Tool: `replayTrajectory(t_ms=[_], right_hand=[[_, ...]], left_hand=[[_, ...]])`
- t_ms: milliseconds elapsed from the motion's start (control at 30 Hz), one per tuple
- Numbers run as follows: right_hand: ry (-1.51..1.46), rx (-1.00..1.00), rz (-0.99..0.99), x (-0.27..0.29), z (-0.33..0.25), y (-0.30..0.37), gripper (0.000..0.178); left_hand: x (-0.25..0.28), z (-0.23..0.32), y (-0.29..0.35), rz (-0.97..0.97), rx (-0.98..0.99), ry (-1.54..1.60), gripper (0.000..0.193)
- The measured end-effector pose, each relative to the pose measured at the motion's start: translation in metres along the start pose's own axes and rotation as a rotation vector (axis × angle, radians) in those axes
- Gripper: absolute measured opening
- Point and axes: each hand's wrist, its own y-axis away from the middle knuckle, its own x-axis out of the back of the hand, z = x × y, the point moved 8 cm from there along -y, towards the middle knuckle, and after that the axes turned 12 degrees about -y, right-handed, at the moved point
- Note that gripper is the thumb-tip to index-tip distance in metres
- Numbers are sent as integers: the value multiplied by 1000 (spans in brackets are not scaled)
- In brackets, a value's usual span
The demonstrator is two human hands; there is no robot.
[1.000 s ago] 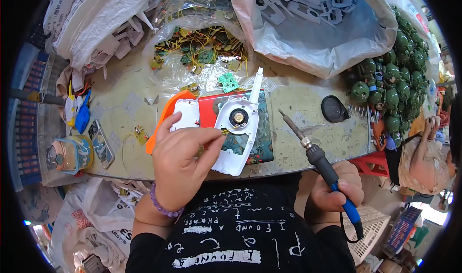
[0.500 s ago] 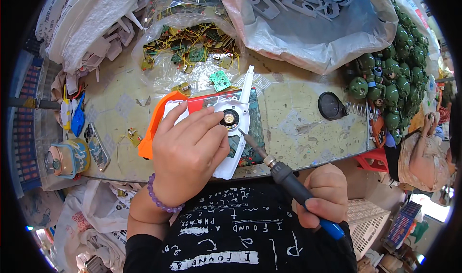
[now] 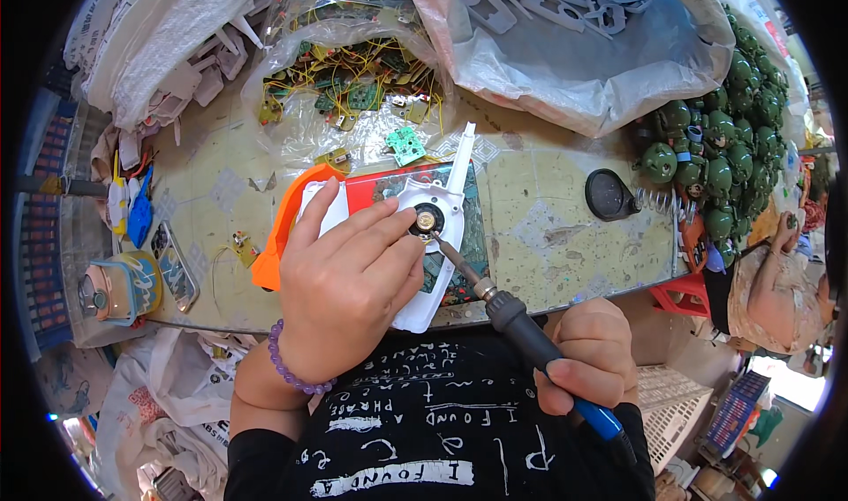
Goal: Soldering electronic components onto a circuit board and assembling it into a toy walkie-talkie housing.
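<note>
My left hand (image 3: 349,267) lies palm down over a white plastic shell (image 3: 452,223), holding it with the fingers together except the raised little finger. Its fingertips touch a small round black speaker (image 3: 427,219) with a brass-coloured centre, set in the shell. The thumb is mostly hidden. In my closed right hand (image 3: 594,351) is a soldering iron (image 3: 521,324) with a dark grip and blue end. Its tip meets the speaker's lower right edge or sits just above it. Beneath the shell lies a dark greenish panel (image 3: 477,236), beside an orange plastic piece (image 3: 291,227).
A green circuit board (image 3: 405,146) lies beyond the shell, before a clear bag of wired boards (image 3: 353,95). A sack of grey plastic parts (image 3: 574,86) stands behind. On the right are a black ring holder with a coiled spring (image 3: 609,194) and many green round parts (image 3: 720,148). A phone (image 3: 175,267) lies left.
The soldering iron has moved up and left, its tip going from the shell to the speaker's edge. The shell has shifted slightly right under my left hand.
</note>
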Motion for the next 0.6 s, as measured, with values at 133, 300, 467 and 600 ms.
replayTrajectory(t_ms=[133, 300, 467, 600], right_hand=[[-12, 20, -3, 1, -2, 2, 34], [-14, 50, 7, 3, -3, 4, 35], [-17, 27, 5, 2, -3, 3, 34], [-14, 7, -2, 1, -4, 2, 35]], left_hand=[[1, 0, 1, -4, 3, 9, 14], [-1, 0, 1, 7, 9, 9, 13], [-1, -1, 2, 13, 16, 32, 14], [-2, -1, 2, 5, 9, 25, 14]])
